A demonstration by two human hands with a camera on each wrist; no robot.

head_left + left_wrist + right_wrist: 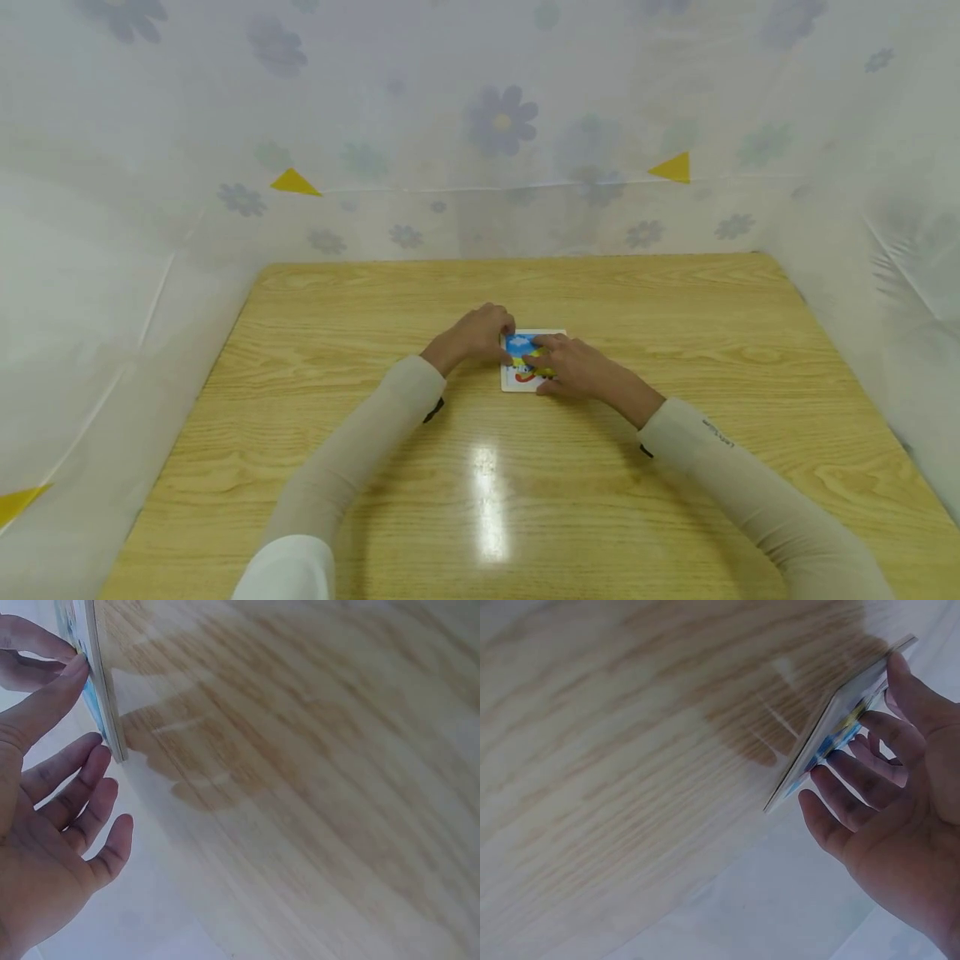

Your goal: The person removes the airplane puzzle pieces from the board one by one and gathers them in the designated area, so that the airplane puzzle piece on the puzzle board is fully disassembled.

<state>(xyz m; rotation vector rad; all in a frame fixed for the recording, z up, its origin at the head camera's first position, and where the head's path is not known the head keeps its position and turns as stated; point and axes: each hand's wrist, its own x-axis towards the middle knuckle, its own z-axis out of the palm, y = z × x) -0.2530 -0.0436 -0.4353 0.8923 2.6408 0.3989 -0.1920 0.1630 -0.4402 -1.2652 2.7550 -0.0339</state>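
Note:
A small picture board [516, 386] with a white border lies flat on the table, its print showing blue sky, a cloud, and yellow and red shapes. At its left side, my left hand [478, 330] touches the board with the thumb, its other fingers loosely bent by the far left corner. My right hand [581, 367] rests on the board from the right, fingers spread over the picture and thumb by the near edge. The right hand hides much of the picture's right half. Seen edge-on, the board [810, 754] is thin and layered.
The wood-grain table [360, 500] extends around the board on all sides. A pale flowered curtain [570, 217] closes off the back and both sides, with yellow triangles [672, 168] on it. Light glares off the near part of the table.

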